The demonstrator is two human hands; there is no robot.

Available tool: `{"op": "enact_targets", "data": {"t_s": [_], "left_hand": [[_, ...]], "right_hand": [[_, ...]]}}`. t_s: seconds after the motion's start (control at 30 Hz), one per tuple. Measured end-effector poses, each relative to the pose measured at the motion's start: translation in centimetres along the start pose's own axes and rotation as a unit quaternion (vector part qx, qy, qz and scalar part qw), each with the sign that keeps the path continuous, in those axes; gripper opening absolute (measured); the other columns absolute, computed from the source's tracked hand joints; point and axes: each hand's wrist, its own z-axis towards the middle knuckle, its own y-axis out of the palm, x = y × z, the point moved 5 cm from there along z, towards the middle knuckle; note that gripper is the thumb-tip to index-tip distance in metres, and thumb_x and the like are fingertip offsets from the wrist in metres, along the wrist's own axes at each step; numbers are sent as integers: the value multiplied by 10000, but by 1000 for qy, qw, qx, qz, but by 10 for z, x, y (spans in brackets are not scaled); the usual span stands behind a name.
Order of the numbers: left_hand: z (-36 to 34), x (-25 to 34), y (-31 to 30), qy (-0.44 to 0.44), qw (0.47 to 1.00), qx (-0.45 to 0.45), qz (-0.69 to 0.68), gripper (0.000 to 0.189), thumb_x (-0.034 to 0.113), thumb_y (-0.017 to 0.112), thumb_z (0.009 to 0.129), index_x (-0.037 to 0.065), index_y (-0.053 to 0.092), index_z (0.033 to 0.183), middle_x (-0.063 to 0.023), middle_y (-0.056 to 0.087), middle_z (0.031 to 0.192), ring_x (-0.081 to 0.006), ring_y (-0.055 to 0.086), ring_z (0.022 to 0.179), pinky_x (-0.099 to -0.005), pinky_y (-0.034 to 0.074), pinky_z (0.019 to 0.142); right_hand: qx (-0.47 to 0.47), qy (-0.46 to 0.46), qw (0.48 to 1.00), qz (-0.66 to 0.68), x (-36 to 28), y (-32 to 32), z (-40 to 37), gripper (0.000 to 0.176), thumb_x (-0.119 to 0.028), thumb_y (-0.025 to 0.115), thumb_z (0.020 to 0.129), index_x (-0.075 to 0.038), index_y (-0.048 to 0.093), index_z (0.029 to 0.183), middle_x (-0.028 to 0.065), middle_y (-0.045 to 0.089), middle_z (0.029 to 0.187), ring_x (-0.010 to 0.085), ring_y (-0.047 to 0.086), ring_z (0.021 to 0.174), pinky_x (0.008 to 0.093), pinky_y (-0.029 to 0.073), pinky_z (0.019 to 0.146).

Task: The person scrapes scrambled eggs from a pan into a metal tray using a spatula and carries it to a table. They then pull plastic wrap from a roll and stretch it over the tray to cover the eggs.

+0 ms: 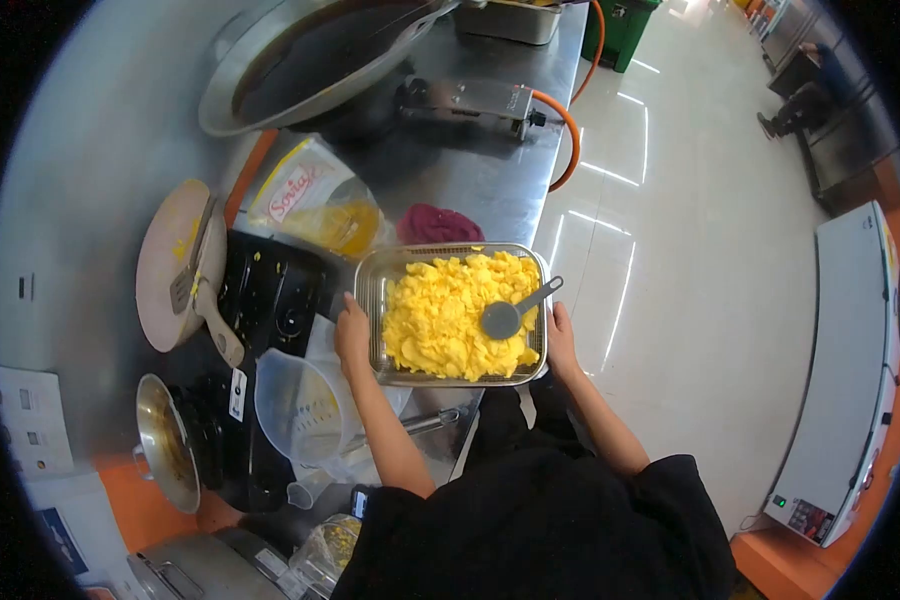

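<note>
A rectangular metal tray is held in front of my body, filled with yellow scrambled eggs. My left hand grips its left side, and my right hand grips the right side; most fingers are hidden beneath the rim. On top of the eggs rests a grey measuring scoop, its handle pointing over the tray's right edge. Close to my left forearm stands a clear plastic measuring jug. A whisk lies on the counter below the tray.
Left of the tray is a black stove with a frying pan and spatula leaning behind it. An oil pouch and maroon cloth lie beyond the tray. A large wok sits further back. An orange hose hangs over the counter edge.
</note>
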Motion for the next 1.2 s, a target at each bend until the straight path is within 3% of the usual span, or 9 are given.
{"op": "enact_targets", "data": {"t_s": [0.17, 0.37, 0.43, 0.5, 0.57, 0.67, 0.8, 0.93, 1.2], "left_hand": [[21, -10, 9, 41, 984, -79, -155, 633, 473, 249, 910, -50, 501, 1161, -260, 510, 1162, -396, 446, 1117, -384, 332, 934], [50, -24, 20, 71, 939, -184, -281, 554, 458, 309, 931, -19, 516, 1124, -102, 589, 1050, -188, 531, 996, -304, 392, 860], [60, -38, 50, -2, 811, -305, -500, 507, 481, 327, 919, 46, 569, 1019, -69, 617, 883, -148, 585, 772, -300, 489, 702], [78, -35, 55, 55, 810, -380, -443, 512, 458, 340, 917, 23, 546, 1090, -90, 622, 946, -189, 611, 804, -294, 507, 745], [72, -6, 47, 24, 774, -424, -470, 493, 426, 317, 934, 30, 500, 1163, -73, 587, 1051, -172, 577, 929, -312, 469, 801], [126, 3, 66, 130, 816, -405, -392, 466, 408, 342, 933, 35, 520, 1148, -43, 599, 1033, -143, 580, 889, -271, 446, 820], [178, 60, 76, 87, 779, -509, -356, 423, 384, 370, 928, 38, 564, 1075, -41, 621, 947, -135, 587, 821, -274, 468, 766], [156, 72, 53, 124, 774, -527, -328, 410, 373, 381, 925, 34, 570, 1056, -52, 621, 933, -145, 595, 799, -281, 483, 735], [166, 64, 80, 130, 752, -543, -349, 439, 368, 349, 928, 13, 546, 1097, -94, 599, 1029, -189, 590, 883, -306, 476, 786]], "right_hand": [[14, 31, 998, 62, 31, 7, -5, 200, -155, 399, 931, -39, 362, 772, -7, 333, 702, 67, 330, 664, 229, 340, 584], [59, 68, 990, 110, 23, 17, -16, 125, -94, 396, 914, -23, 431, 817, -19, 404, 688, 40, 396, 667, 211, 379, 581], [107, 23, 990, 92, 19, 27, -24, 172, -200, 469, 911, -57, 500, 821, -22, 496, 727, 32, 457, 670, 209, 409, 591], [140, -68, 987, -50, 24, 33, -27, 160, -202, 500, 893, -49, 522, 852, -33, 473, 720, 35, 437, 670, 212, 395, 594], [155, -20, 987, 23, 44, 47, -30, 152, -198, 520, 876, -47, 527, 873, -45, 442, 708, 33, 406, 668, 210, 377, 591], [256, -1, 964, 68, 56, 62, -53, 178, -213, 510, 892, -49, 505, 822, -42, 472, 731, 34, 423, 674, 190, 380, 592], [318, 34, 936, 148, 33, 112, -53, 142, -133, 441, 905, -27, 474, 817, -25, 433, 723, 38, 389, 674, 192, 362, 594], [386, -56, 896, 210, 39, 127, -82, 131, -121, 439, 903, -37, 466, 807, -32, 421, 701, 32, 381, 645, 191, 348, 557], [368, 63, 922, 99, 64, 123, -93, 150, -137, 437, 895, -39, 499, 800, -31, 454, 687, 41, 410, 636, 209, 366, 562]]}}
